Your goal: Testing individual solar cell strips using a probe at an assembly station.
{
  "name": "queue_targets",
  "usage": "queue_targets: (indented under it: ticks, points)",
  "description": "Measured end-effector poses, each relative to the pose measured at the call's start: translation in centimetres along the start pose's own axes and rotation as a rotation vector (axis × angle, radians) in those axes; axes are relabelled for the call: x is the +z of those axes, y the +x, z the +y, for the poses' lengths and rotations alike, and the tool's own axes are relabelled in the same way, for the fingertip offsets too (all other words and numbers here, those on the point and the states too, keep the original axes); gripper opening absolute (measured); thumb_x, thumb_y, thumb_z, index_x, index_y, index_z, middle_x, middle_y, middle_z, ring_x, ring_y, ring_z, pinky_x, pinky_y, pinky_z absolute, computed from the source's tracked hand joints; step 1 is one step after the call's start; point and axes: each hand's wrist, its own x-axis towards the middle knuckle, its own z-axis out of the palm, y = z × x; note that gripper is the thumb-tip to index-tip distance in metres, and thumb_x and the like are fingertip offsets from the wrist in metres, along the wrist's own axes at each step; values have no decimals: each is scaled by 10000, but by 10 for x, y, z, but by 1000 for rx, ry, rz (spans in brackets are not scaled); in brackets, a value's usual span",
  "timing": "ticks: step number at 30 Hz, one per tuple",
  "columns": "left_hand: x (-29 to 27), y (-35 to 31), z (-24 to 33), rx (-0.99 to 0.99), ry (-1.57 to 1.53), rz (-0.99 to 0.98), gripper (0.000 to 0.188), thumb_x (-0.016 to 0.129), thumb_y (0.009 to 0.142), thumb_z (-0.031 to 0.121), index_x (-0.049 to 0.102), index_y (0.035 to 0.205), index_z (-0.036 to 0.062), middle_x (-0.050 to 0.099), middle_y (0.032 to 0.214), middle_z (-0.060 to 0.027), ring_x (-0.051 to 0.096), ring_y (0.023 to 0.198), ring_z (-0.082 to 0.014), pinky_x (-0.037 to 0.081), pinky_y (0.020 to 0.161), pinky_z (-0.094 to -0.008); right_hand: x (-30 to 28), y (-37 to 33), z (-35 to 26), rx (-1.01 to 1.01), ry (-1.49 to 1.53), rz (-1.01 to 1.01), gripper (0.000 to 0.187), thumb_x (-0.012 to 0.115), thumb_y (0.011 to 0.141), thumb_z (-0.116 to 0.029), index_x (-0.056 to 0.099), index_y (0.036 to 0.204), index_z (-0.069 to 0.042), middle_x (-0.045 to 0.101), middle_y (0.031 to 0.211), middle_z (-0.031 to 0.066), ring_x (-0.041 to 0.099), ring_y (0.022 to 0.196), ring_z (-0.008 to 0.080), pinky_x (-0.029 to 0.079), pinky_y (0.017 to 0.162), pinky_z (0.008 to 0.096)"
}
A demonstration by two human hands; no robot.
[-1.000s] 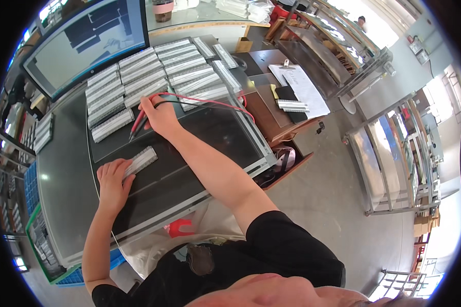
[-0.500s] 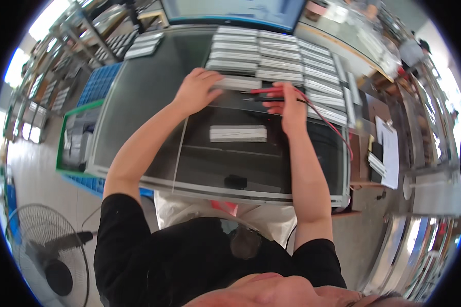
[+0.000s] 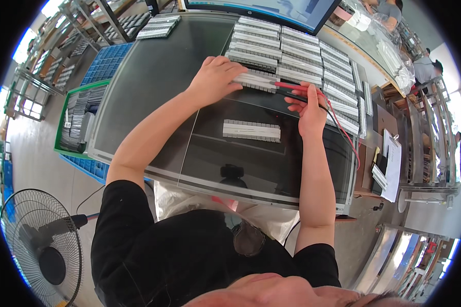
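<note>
My left hand [image 3: 216, 81] grips the left end of a flat white-and-grey strip block [image 3: 257, 81] lying at the front of the stacked rows. My right hand [image 3: 311, 108] is closed round a red test probe [image 3: 290, 86] and a black test probe [image 3: 298, 96], with their cables trailing right. The red tip is over the right part of that block and the black tip lies close to its near edge; contact is unclear. Nearer to me, a similar strip block [image 3: 251, 130] rests alone on the dark glass tabletop [image 3: 210, 161].
Rows of strip blocks [image 3: 297, 56] fill the far right of the table below a monitor [image 3: 271, 11]. A green crate [image 3: 61, 138] stands left, above a fan [image 3: 51, 261]. A clipboard [image 3: 390, 169] lies right. Another person [image 3: 392, 15] works beyond the table.
The view has shifted, so the table sits further right and tilted. The probe tips have moved from below the gripped block to its right part. Both hands keep their holds.
</note>
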Motion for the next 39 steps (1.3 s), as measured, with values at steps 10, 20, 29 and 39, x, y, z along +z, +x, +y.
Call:
queue_targets:
  ticks: [10,20,29,39]
  points:
    - [3,-25,30,-80,-160,-87,348,648,724,219,553,1046,124,566,1022,1,478,994,-196,309,900,-365,10,-8,0,118,-222,-151,308,459,897,-301,546,987,-20,574,826,93,620,632,179,481,505,229]
    - [3,-27,30,-78,-181,-78,325,649,721,221,560,1019,126,565,1031,7,486,986,-193,312,894,-361,9,-7,1,117,-215,-137,308,458,899,-294,537,995,-12,573,837,102,623,651,183,485,514,233]
    - [-15,-23,38,-155,-249,-150,321,636,724,257,566,1007,122,579,956,1,490,947,-208,330,857,-360,1,-3,1,125,36,-71,311,421,909,-289,524,994,-7,591,801,112,623,622,220,490,456,269]
    - [-22,-59,70,-117,-256,-135,355,624,721,297,558,1032,138,547,1063,-16,473,998,-218,314,884,-387,7,1,8,119,41,-25,312,486,878,-292,545,997,-10,587,807,114,618,575,212,468,437,251]
